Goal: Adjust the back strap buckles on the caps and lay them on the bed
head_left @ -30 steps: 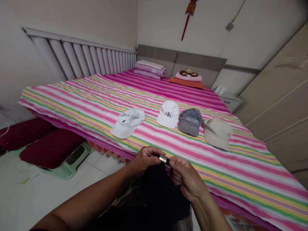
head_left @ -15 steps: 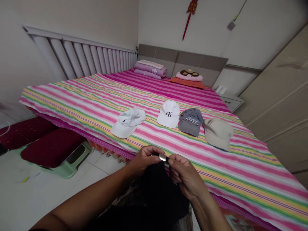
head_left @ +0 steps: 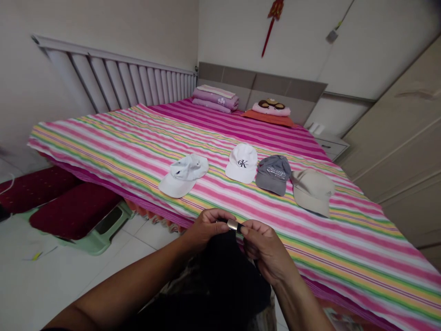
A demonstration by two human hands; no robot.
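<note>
My left hand [head_left: 213, 225] and my right hand [head_left: 260, 241] are close together at the near edge of the bed. Between them is the back strap of a black cap [head_left: 225, 257], with a shiny metal buckle [head_left: 232, 224]. Left thumb and fingers pinch the strap at the buckle's left side. On the other side, my right thumb and forefinger grip the strap end. The cap's dark fabric hangs below and merges with dark clothing, so its outline is hard to make out.
On the striped bedsheet [head_left: 113, 142] lie a pale cap [head_left: 184, 174], a white cap [head_left: 241, 163], a grey cap [head_left: 274, 174] and a beige cap [head_left: 313, 191]. Folded bedding [head_left: 216, 99] sits by the headboard [head_left: 234, 78]. A red-topped green stool [head_left: 76, 211] stands left; a wardrobe [head_left: 403, 138] right.
My right hand has shifted slightly at the strap, and the loose part below the buckle shows less. The left hand and the caps on the bed stay put.
</note>
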